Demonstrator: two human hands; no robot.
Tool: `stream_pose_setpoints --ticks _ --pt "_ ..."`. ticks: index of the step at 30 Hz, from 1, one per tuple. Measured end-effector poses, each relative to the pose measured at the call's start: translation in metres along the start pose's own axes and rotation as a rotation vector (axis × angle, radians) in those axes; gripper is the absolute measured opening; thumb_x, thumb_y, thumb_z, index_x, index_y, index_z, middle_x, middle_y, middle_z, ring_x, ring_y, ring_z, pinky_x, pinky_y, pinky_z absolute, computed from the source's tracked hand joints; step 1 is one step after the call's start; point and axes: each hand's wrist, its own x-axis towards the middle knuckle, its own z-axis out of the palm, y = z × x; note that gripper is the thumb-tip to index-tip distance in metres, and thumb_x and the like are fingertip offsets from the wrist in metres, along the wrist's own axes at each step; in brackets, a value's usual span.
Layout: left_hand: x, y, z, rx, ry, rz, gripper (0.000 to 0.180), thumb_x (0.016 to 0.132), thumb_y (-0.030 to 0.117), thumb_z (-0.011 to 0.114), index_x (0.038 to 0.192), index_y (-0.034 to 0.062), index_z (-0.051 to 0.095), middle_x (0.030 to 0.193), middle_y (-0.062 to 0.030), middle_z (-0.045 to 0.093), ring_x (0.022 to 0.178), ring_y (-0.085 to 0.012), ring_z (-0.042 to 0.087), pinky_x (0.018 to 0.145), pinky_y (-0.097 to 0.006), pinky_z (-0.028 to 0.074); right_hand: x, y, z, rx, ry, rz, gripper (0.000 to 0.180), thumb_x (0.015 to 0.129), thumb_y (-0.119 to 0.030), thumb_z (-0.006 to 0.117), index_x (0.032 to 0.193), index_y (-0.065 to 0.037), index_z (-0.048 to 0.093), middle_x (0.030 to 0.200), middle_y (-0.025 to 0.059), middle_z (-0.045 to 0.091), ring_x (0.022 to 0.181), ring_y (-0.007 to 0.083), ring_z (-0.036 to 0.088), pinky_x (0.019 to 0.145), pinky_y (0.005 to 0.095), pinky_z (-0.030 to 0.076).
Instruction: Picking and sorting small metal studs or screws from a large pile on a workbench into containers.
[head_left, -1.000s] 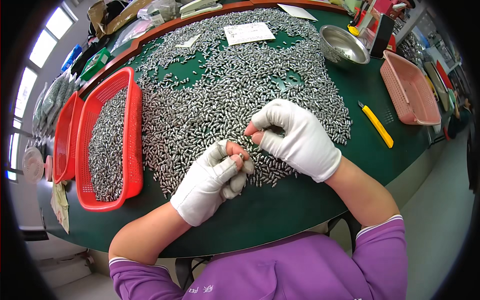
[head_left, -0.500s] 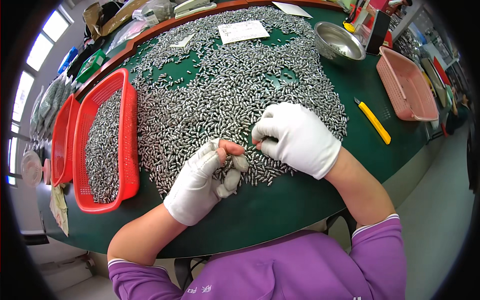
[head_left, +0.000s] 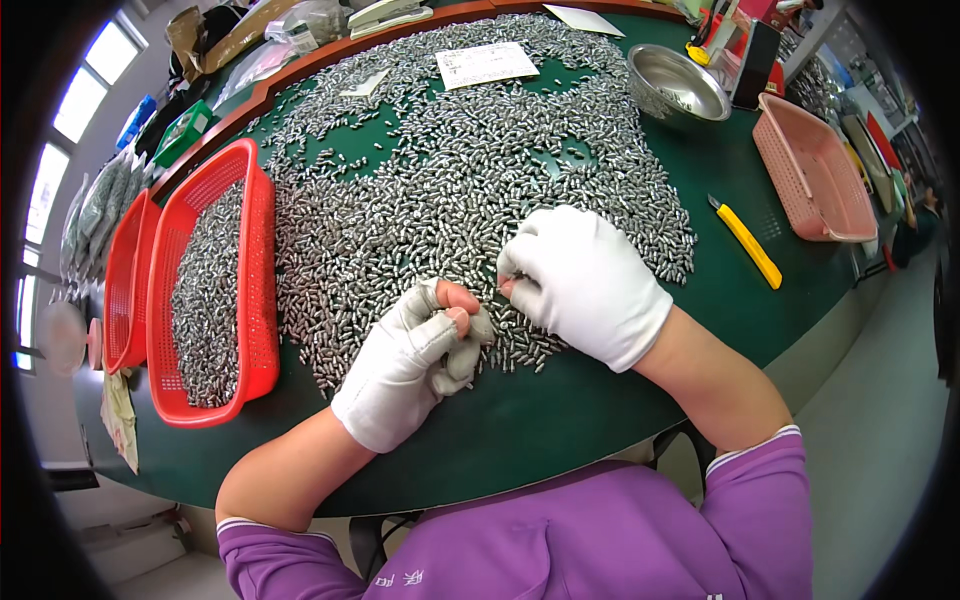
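A thick spread of small silver metal pieces, short and capsule-shaped, covers much of the green table. At its near edge is my left hand, in a white glove with bare thumb and index tips. Thumb and index finger are pressed together, the other fingers curled; anything between them is hidden. Close by on the right, my right hand, also gloved in white, hovers over the pieces. Its fingers are curled into a pinch, with a bare tip facing the left hand. I cannot make out what it grips.
On the left a red plastic basket holds many of the same pieces, beside another red basket. To the right lie a yellow utility knife and a pink basket. A steel bowl and a paper sheet are farther back.
My left thumb has closed up toward the index finger, and its other fingers have curled in. My right hand has shifted slightly left, toward the left hand.
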Motion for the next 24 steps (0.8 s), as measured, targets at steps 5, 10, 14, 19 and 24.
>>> stream_pose_setpoints --ticks 5,10,14,19,24 --pt "0.0 -0.002 0.008 0.05 0.084 0.022 0.017 0.091 0.022 0.063 0.101 0.0132 0.053 0.08 0.0012 0.048 0.055 -0.0064 0.032 0.05 -0.02 0.027 0.004 -0.011 -0.015 0.587 -0.025 0.157 0.01 0.077 -0.01 0.071 0.082 -0.005 0.064 0.08 0.0074 0.06 0.078 0.0219 0.06 0.071 0.0309 0.048" --pt "-0.001 0.001 0.009 0.066 0.085 -0.017 0.015 0.091 0.019 0.063 0.1 0.0121 0.053 0.073 0.0028 0.047 0.055 -0.0065 0.033 0.05 -0.021 0.026 0.003 -0.013 -0.011 0.783 -0.13 0.19 0.011 0.077 -0.006 0.073 0.085 -0.004 0.065 0.087 0.0059 0.06 0.081 0.0172 0.059 0.075 0.0278 0.048" --pt "-0.001 0.0 0.0 0.031 0.019 -0.034 0.02 0.091 0.019 0.063 0.105 0.0115 0.053 0.086 -0.0002 0.056 0.064 -0.0054 0.044 0.054 -0.018 0.033 0.002 -0.014 -0.01 0.853 -0.117 0.201 0.012 0.077 -0.005 0.073 0.087 -0.004 0.065 0.088 0.0052 0.06 0.083 0.0149 0.059 0.077 0.027 0.048" --pt "-0.001 -0.001 -0.001 0.024 0.011 -0.017 0.017 0.091 0.02 0.062 0.104 0.0117 0.053 0.086 -0.0003 0.057 0.063 -0.0058 0.045 0.054 -0.018 0.033 0.001 -0.016 -0.008 0.927 -0.122 0.253 0.013 0.078 -0.003 0.072 0.09 -0.004 0.066 0.088 0.0048 0.06 0.083 0.0119 0.059 0.075 0.0255 0.048" --pt "0.0 0.001 0.001 0.051 0.006 -0.021 0.015 0.093 0.023 0.06 0.102 0.0117 0.054 0.086 -0.0001 0.059 0.063 -0.0064 0.047 0.054 -0.018 0.035 0.005 -0.013 -0.02 0.803 -0.041 0.332 0.01 0.079 -0.002 0.068 0.089 -0.003 0.066 0.086 0.0044 0.059 0.079 0.0104 0.059 0.072 0.0244 0.048"
